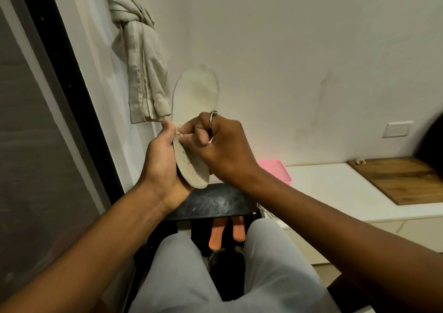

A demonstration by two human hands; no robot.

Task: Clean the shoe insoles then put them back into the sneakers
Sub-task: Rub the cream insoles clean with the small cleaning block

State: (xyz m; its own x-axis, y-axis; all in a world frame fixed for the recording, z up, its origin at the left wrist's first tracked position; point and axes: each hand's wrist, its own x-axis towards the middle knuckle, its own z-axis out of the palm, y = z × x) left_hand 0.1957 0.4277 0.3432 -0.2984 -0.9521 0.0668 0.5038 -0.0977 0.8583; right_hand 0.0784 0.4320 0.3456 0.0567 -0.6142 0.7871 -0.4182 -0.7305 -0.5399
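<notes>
Beige insole [196, 92], left fingers [167, 127] around it, right fingers [189, 130] tight on it; pink tray [275, 169] behind

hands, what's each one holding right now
Left hand: closed around the insole.
Right hand: closed, pinching a small pale scrap against the insole.

I see one pale beige insole [195, 92] held nearly upright, rounded toe end up, heel end resting in the left hand [160, 159]; dark specks dot its lower half.
</notes>
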